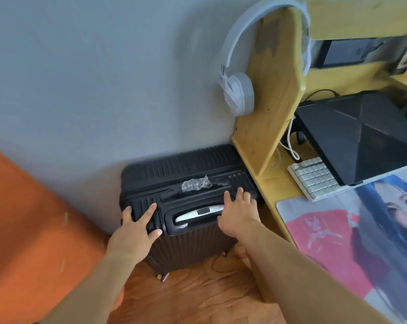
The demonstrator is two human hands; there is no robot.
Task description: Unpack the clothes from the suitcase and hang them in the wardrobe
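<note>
A black ribbed hard-shell suitcase (179, 169) stands upright and closed against the grey wall, between the orange bed and the desk. Its white carry handle (199, 213) lies in a recess on the top. My left hand (137, 226) rests on the suitcase's top left corner with fingers spread and the thumb over the front edge. My right hand (237, 213) lies flat on the top right part, fingers straight, just right of the handle. A crumpled bit of clear plastic (196, 183) lies on the suitcase top. No clothes or wardrobe are in view.
An orange bed cover (34, 230) fills the left. A yellow wooden desk (275, 183) stands right of the suitcase, with a laptop (361, 134), a white keyboard (314, 176) and a printed mat (361, 230). White headphones (240, 90) hang on the desk's side panel. Wooden floor (197, 288) lies below.
</note>
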